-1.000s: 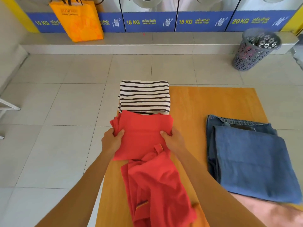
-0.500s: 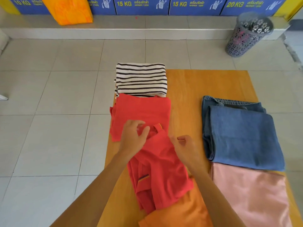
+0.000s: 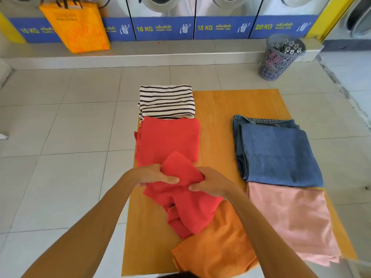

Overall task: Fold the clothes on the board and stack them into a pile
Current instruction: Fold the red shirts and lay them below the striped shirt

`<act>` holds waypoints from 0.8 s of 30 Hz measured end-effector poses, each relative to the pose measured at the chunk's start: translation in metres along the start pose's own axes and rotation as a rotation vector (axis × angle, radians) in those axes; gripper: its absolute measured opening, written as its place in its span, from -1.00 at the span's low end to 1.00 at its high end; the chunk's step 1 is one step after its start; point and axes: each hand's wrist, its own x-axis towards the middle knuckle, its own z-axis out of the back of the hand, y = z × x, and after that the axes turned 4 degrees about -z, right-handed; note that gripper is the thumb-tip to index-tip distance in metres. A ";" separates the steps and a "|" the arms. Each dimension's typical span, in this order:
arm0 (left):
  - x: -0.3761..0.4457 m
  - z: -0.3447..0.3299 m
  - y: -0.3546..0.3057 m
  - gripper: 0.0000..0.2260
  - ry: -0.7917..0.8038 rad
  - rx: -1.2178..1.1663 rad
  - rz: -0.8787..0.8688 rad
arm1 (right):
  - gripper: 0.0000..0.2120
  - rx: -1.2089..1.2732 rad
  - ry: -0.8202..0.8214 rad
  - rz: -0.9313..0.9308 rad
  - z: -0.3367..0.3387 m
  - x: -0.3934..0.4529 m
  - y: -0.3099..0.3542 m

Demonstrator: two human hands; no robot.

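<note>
An orange wooden board (image 3: 216, 109) lies on the tiled floor. At its far left corner sits a folded striped shirt (image 3: 167, 101), and a folded red garment (image 3: 168, 137) lies just in front of it. A crumpled red garment (image 3: 190, 205) lies nearer me, with one part lifted and folded over. My left hand (image 3: 154, 175) and my right hand (image 3: 210, 183) both grip that lifted part. An orange garment (image 3: 218, 245) lies under it at the near edge. Folded blue jeans (image 3: 277, 153) and a pink garment (image 3: 291, 219) occupy the right side.
Washing machines with blue weight labels (image 3: 164, 28) line the far wall on a raised step. An orange bag (image 3: 78, 27) stands at the back left, a grey perforated basket (image 3: 281, 57) at the back right. Tiled floor surrounds the board.
My hands left the folded red garment and moved back to the crumpled red one. They have taken hold of its upper part and lifted it. The camera tilted down, then up.
</note>
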 end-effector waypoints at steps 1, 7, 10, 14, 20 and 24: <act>-0.007 -0.001 0.003 -0.45 0.019 -0.030 0.004 | -0.46 -0.025 0.041 0.034 0.001 -0.003 0.006; -0.044 -0.008 0.018 -0.36 0.060 -0.160 -0.150 | -0.50 -0.092 0.250 0.182 0.012 -0.030 0.042; -0.066 -0.017 0.016 -0.22 0.048 -0.253 -0.182 | -0.51 -0.110 0.333 0.151 0.022 -0.040 0.059; -0.088 -0.029 0.018 -0.36 -0.055 -0.383 -0.248 | -0.56 -0.111 0.397 0.082 0.035 -0.049 0.075; -0.106 -0.034 0.035 -0.48 -0.200 -0.523 -0.287 | -0.47 -0.466 0.431 -0.129 0.045 -0.047 0.074; -0.107 -0.036 0.040 -0.47 -0.302 -0.613 -0.305 | -0.64 -0.160 0.368 -0.093 0.033 -0.039 0.050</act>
